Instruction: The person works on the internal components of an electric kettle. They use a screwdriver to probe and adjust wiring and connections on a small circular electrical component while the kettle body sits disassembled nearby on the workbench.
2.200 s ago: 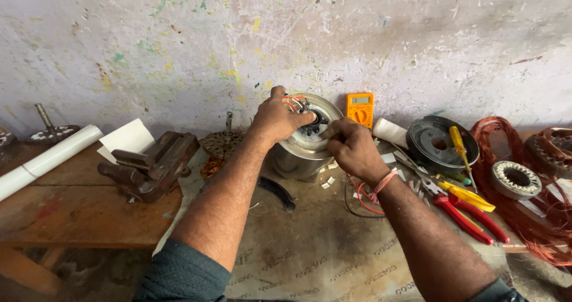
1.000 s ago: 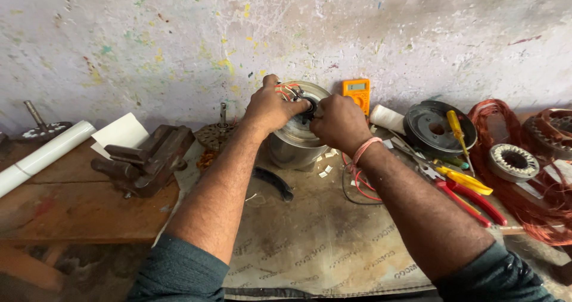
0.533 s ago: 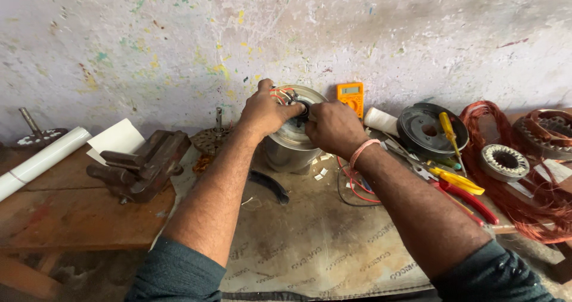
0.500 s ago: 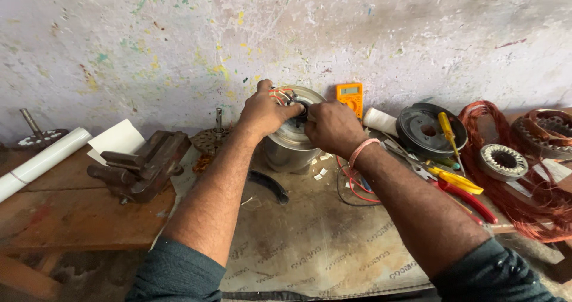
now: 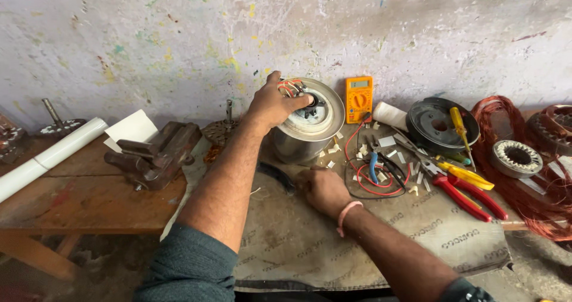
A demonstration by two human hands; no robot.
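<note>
A round metal motor housing [image 5: 307, 129] stands tilted on the sack-covered bench, its open face toward me. My left hand [image 5: 271, 104] rests on its top left rim, fingers closed around the coloured wires there. My right hand [image 5: 322, 190] lies lower on the sack [image 5: 286, 242], in front of the housing, fingers curled down onto the cloth among small white scraps; whether it pinches one is not visible. A pink band circles that wrist.
An orange multimeter [image 5: 358, 98] leans on the wall. Red and black leads [image 5: 375, 177], pliers [image 5: 462, 191], a yellow screwdriver [image 5: 460, 126], a black cover [image 5: 438, 123], a stator [image 5: 516, 158] and copper wire [image 5: 536, 200] lie right. A vise [image 5: 156, 154] and white tube [image 5: 47, 156] sit left.
My right hand has left the motor housing and dropped to the sack in front of it. My left hand stays on the housing's rim.
</note>
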